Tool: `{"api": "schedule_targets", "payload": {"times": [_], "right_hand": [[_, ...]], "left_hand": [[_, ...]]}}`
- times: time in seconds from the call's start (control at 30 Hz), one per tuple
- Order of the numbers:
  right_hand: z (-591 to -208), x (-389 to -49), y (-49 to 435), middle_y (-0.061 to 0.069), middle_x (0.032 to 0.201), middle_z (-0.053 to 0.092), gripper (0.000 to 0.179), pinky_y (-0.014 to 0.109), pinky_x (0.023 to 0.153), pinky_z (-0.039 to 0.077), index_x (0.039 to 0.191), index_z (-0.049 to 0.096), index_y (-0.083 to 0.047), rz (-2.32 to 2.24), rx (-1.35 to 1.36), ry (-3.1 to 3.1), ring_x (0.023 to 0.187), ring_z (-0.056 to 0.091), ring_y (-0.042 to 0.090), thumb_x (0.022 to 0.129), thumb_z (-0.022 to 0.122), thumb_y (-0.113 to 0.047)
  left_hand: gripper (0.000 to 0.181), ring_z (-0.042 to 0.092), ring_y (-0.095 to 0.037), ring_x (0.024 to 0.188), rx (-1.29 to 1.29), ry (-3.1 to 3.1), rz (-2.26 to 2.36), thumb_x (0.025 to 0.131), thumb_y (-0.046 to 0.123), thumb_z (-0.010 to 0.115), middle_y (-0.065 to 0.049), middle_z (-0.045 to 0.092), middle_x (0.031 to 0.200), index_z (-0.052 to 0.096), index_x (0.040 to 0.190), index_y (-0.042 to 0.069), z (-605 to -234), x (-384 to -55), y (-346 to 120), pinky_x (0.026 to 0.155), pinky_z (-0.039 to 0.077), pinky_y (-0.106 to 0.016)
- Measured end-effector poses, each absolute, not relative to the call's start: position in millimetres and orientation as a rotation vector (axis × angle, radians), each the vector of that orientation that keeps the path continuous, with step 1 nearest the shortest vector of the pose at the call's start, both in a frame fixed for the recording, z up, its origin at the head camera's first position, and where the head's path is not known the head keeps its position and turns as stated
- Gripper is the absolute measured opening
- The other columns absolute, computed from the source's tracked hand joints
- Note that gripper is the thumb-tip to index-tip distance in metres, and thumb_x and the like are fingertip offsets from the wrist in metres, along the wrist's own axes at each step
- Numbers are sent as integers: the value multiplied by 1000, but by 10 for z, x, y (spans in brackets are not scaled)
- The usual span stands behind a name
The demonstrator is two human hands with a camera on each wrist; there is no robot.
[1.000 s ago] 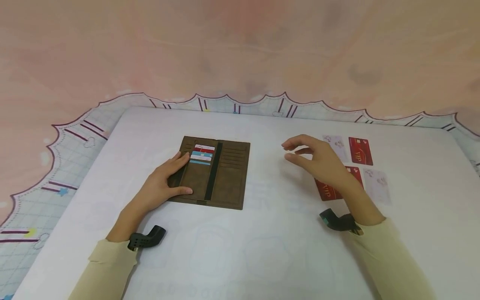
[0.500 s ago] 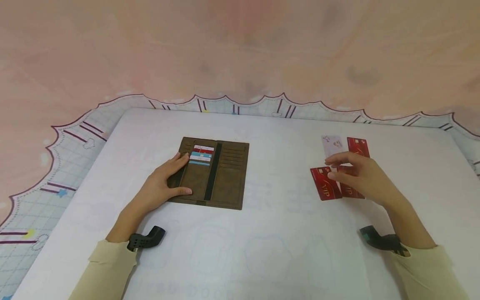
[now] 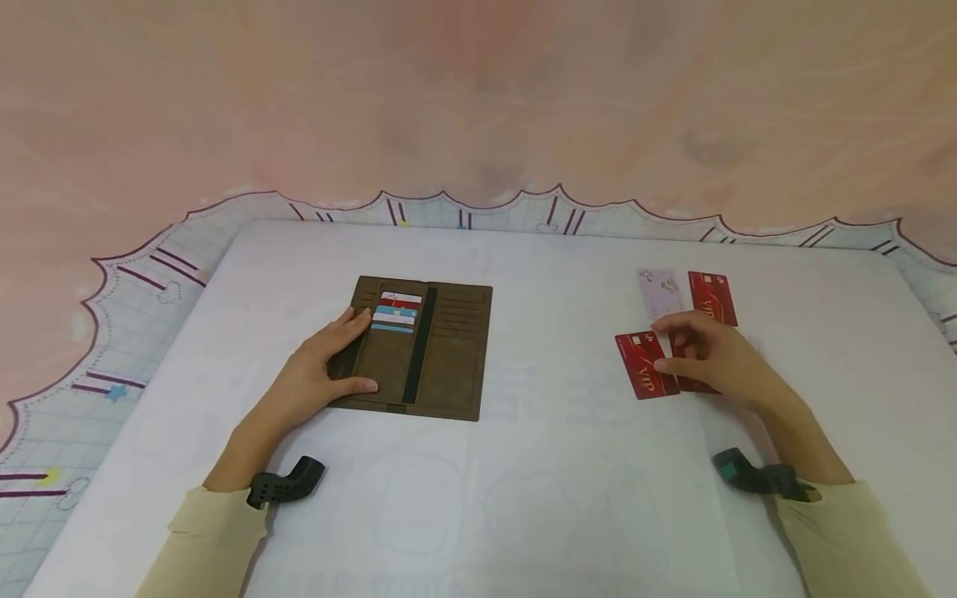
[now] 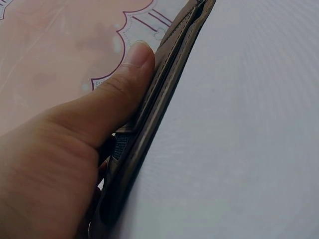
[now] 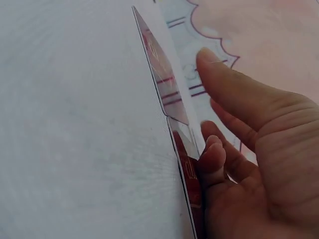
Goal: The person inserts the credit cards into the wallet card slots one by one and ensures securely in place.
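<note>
A brown wallet (image 3: 456, 374) lies unfolded on the white table, with several cards (image 3: 396, 312) in slots of its left half. My left hand (image 3: 314, 370) rests over the wallet's left edge, thumb and fingers spread; in the left wrist view the thumb (image 4: 127, 74) lies along the leather. Above the loose cards hovers my right hand (image 3: 718, 357), its thumb apart from its bent fingers. One fingertip (image 5: 212, 157) is at or very near a red card (image 5: 192, 174). Left of that hand lies a red VIP card (image 3: 645, 365); another red card (image 3: 697, 385) is partly hidden beneath it.
Behind the right hand lie a pale patterned card (image 3: 658, 291) and a red VIP card (image 3: 714, 297). A white table surface (image 3: 553, 482) stretches between wallet and cards. Past its far edge is a peach cloth (image 3: 478, 100) with a scalloped border.
My right hand has moved right, from between the wallet and cards to over the cards; in the last half second its fingers have bent more. My left hand stays on the wallet.
</note>
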State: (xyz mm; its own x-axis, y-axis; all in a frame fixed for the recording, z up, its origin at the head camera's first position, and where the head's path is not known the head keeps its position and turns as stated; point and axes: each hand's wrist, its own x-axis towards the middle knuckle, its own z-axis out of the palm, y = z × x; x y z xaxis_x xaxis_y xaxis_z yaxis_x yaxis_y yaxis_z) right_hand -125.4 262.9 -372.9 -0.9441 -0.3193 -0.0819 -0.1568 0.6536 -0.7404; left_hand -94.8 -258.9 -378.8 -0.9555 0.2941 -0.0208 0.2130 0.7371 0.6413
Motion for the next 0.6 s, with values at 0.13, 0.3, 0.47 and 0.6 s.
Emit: {"api": "schedule_targets", "payload": {"times": [0.13,0.3,0.47,0.6], "right_hand": [[-3734,-1261,2639,8,102,46,54,22,63,44,127,55,-14,-1121,-439,2662,91,41,22,80,79,-23],[-3730,-1259,2609,5,108,46,62,21,71,42,130,52,-18,-1074,-529,2666,99,38,20,76,82,-25],[-3711,-1255,2572,5,119,46,66,27,82,44,131,51,-17,-1009,-550,2664,106,39,21,74,83,-24],[-3707,-1252,2551,9,123,46,67,41,85,46,132,51,-16,-984,-537,2661,107,40,24,74,83,-23]], "left_hand": [[93,16,-41,141,413,2814,1020,76,33,81,-14,16,157,28,152,19,-3770,-953,-2563,106,18,-64],[94,16,-42,141,423,2820,1029,76,32,81,-14,17,157,28,152,19,-3787,-957,-2569,106,18,-65],[95,17,-42,141,416,2823,1016,75,32,82,-14,17,157,28,152,20,-3803,-961,-2578,106,19,-64],[95,17,-42,141,404,2822,1002,75,33,81,-14,17,157,28,152,20,-3794,-960,-2575,106,19,-64]]}}
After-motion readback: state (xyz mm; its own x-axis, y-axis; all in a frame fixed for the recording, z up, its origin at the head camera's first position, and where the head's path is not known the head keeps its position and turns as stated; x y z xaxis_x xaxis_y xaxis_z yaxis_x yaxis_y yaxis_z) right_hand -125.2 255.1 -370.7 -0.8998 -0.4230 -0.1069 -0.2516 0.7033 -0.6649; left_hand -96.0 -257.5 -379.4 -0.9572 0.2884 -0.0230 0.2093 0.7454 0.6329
